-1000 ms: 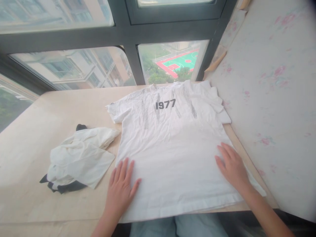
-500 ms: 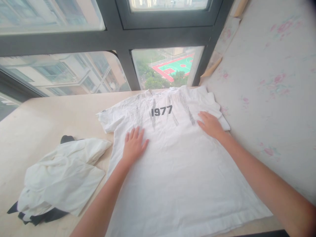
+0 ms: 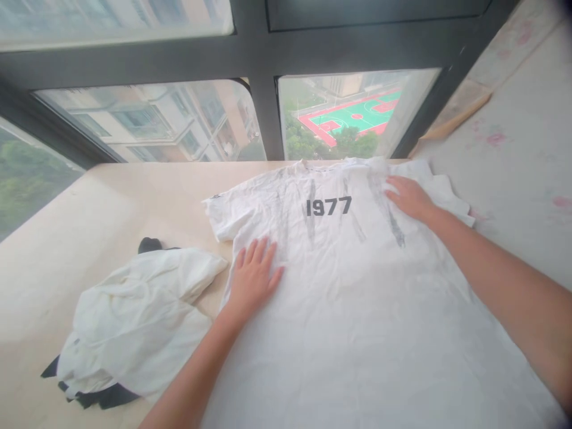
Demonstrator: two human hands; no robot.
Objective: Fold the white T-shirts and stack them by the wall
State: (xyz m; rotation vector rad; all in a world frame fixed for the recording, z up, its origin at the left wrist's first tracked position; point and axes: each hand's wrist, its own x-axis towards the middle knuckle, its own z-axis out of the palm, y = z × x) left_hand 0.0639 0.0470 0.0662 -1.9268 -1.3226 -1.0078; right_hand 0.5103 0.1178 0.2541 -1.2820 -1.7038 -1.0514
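Note:
A white T-shirt (image 3: 357, 322) printed with "1977" and grey streaks lies spread out, collar toward the window. My left hand (image 3: 254, 274) rests flat on the shirt's left side below the sleeve, fingers spread. Near the right shoulder, my right hand (image 3: 410, 198) lies on the cloth with its fingers stretched out to the left. Neither hand grips the fabric. Light wrinkles run across the chest, and the shirt's lower end runs out of view.
Left of the shirt, a crumpled white garment (image 3: 138, 322) lies with black cloth (image 3: 107, 396) showing under it. Both are on a pale ledge (image 3: 147, 196). A dark window frame (image 3: 156, 65) borders the back, and a flowered wall (image 3: 527, 179) stands at the right.
My right hand has moved up the shirt toward the shoulder. My left hand stays flat on the left side, slightly lower. The view has shifted left.

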